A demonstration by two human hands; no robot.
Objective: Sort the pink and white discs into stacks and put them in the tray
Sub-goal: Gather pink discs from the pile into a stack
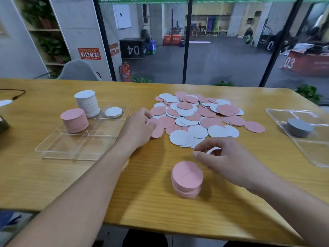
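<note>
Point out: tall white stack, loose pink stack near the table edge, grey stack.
tall white stack [85, 95], head view, top disc face
loose pink stack [187, 173], head view, top disc face
grey stack [299, 124], head view, top face

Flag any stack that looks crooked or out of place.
The short stack of pink round discs near the table's front edge is askew: its upper discs are shifted off the lower ones. The tall stack of white round discs in the clear plastic tray also leans unevenly. The rest looks orderly.
</note>
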